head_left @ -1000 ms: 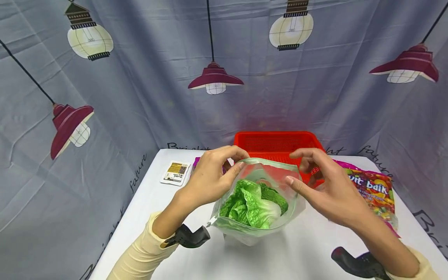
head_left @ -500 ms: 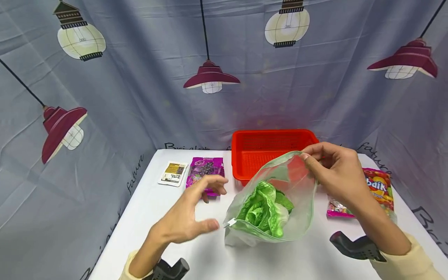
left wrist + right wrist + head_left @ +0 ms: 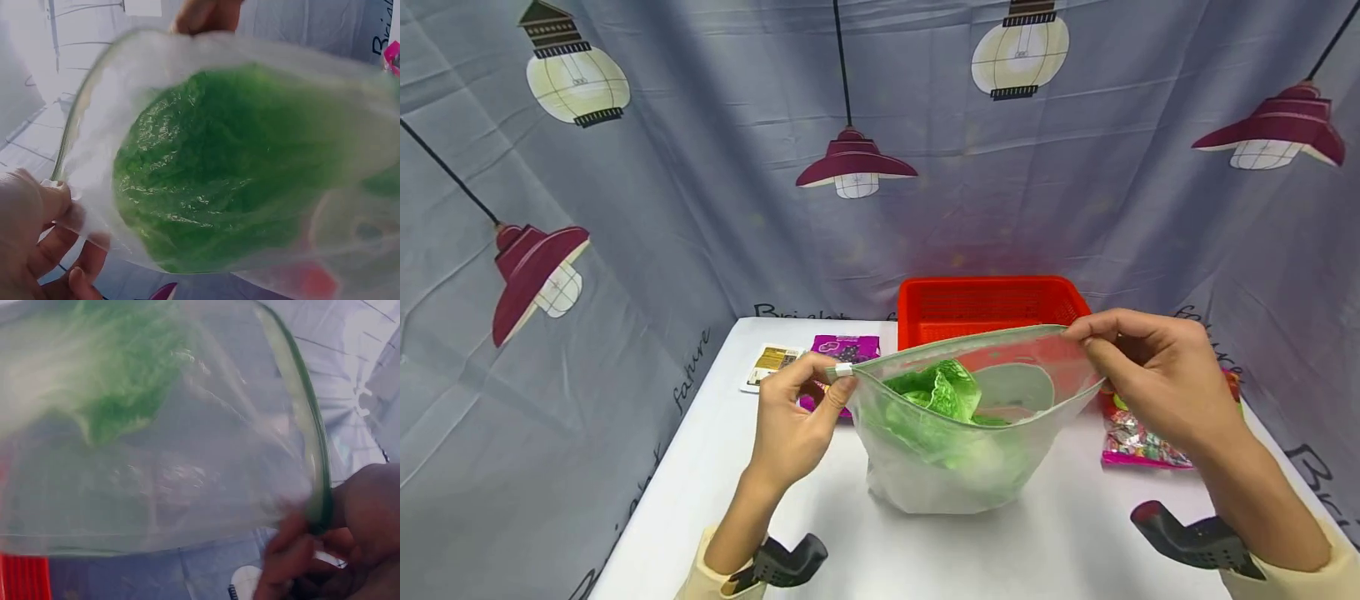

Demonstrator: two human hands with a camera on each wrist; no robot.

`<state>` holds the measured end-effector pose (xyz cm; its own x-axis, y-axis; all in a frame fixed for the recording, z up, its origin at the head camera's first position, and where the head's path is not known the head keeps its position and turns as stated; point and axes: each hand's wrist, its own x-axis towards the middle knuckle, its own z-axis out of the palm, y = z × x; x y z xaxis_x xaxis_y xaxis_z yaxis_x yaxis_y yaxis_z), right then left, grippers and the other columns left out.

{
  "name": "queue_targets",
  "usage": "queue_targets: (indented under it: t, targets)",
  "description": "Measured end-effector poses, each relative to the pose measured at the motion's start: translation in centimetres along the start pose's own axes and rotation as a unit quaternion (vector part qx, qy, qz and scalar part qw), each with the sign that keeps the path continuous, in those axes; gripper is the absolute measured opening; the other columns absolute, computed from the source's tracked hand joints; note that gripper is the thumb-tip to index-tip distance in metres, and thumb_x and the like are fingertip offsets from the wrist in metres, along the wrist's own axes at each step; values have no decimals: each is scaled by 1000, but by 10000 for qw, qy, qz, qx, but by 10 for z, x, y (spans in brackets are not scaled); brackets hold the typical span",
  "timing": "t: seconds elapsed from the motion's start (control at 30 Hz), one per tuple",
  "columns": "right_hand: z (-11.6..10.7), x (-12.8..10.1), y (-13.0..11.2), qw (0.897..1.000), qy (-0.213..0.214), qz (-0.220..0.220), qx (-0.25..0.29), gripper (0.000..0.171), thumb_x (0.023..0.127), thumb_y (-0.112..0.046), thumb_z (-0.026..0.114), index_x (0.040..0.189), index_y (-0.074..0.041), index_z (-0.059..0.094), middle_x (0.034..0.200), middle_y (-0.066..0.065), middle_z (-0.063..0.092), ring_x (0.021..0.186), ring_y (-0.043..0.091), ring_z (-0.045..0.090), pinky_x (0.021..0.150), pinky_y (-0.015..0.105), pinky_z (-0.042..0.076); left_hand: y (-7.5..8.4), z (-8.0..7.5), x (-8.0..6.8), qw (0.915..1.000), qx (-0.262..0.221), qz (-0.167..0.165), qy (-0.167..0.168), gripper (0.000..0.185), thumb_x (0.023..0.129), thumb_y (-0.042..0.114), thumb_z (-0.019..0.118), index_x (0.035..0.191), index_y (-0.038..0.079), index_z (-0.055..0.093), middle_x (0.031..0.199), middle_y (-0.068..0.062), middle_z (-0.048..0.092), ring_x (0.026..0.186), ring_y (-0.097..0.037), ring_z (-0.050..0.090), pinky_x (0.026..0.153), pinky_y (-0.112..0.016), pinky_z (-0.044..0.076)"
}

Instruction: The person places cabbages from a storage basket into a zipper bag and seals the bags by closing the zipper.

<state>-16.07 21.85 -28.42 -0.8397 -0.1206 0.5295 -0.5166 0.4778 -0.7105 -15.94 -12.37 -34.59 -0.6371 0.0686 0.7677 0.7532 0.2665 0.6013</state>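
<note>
From the head view, the left hand (image 3: 790,421) pinches the slider end of a clear zip bag (image 3: 955,433) and the right hand (image 3: 1150,379) pinches the opposite corner, stretching its top edge taut so the bag hangs upright on the white surface (image 3: 970,558) in front of the red basket (image 3: 992,300), with lettuce (image 3: 936,392) inside and snack packets to either side. The left wrist view shows curled fingers (image 3: 44,244) gripping the bag's corner beside the green mass of leaves. The right wrist view shows the right fingers (image 3: 294,550) clamped on the green zip strip, keeping the seal line straight.
</note>
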Motion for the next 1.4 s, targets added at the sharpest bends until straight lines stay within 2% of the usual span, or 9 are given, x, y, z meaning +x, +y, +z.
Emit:
queue_targets:
  t: [0.1, 0.27, 0.37, 0.47, 0.57, 0.67, 0.9, 1.17, 1.4]
  targets:
    - [0, -5, 1, 9996, -235, 169, -74, 16, 92, 0, 64, 101, -10, 72, 61, 4, 50, 51, 15, 43, 43, 28, 36, -5, 3, 2, 9999, 29, -139, -79, 10, 84, -1, 72, 90, 5, 68, 73, 0, 61, 61, -14, 56, 50, -26, 48]
    - [-1, -8, 2, 9975, -173, 287, -621, 17, 93, -8, 65, 107, -16, 72, 75, 3, 63, 58, 14, 53, 48, 23, 43, -7, 8, 1, 9990, -209, 357, -195, 11, 84, -1, 65, 94, 5, 67, 77, -2, 64, 64, -13, 55, 50, -23, 45]
    - [5, -8, -7, 9913, 199, -517, -1197, 17, 92, -11, 67, 109, -12, 72, 94, 5, 66, 78, 17, 58, 69, 19, 43, -5, 12, 1, 9972, -295, 653, -228, 11, 84, 0, 64, 93, 5, 67, 78, -2, 65, 65, -12, 54, 50, -22, 43]
    - [22, -11, -29, 9705, 811, -1756, -1441, 24, 95, -25, 63, 103, -5, 73, 102, 12, 63, 95, 29, 55, 88, 30, 35, -3, 18, 1, 9962, -325, 802, -122, 12, 83, -2, 64, 91, 5, 68, 75, -1, 66, 61, -10, 53, 50, -21, 44]
    - [46, -16, -56, 9466, 992, -2788, -1280, 40, 97, -39, 57, 99, -1, 73, 102, 17, 63, 98, 39, 53, 90, 42, 33, -1, 23, 1, 9957, -400, 828, -62, 12, 83, -4, 64, 90, 5, 69, 74, -1, 68, 60, -10, 58, 50, -21, 47]
    - [68, -19, -73, 9344, 680, -3233, -1334, 42, 98, -42, 55, 102, -4, 73, 102, 14, 65, 100, 38, 55, 90, 46, 36, 1, 27, 1, 9956, -472, 807, -84, 13, 83, -6, 65, 89, 4, 69, 75, -3, 70, 62, -11, 62, 50, -22, 49]
    - [100, -9, -66, 9401, -231, -3003, -1599, 28, 88, -32, 72, 107, -11, 73, 103, 5, 66, 106, 29, 57, 88, 48, 40, 1, 31, 2, 9960, -544, 683, -210, 12, 86, -5, 66, 90, 5, 70, 78, -2, 71, 60, -9, 56, 52, -24, 45]
    - [115, 0, -46, 9488, 66, -3084, -679, 15, 78, -13, 81, 92, -11, 78, 82, -3, 70, 82, 19, 61, 77, 40, 39, 0, 33, 0, 9949, -759, 635, -207, 12, 86, -7, 67, 90, 4, 70, 76, -3, 68, 61, -11, 56, 53, -24, 46]
    - [109, 3, -40, 9467, -16, -3183, -487, 10, 86, -20, 76, 91, -11, 78, 81, -5, 70, 82, 18, 60, 76, 39, 37, 1, 32, 2, 9941, -824, 663, -230, 13, 85, -8, 67, 91, 3, 70, 78, -5, 70, 62, -13, 62, 52, -26, 50]
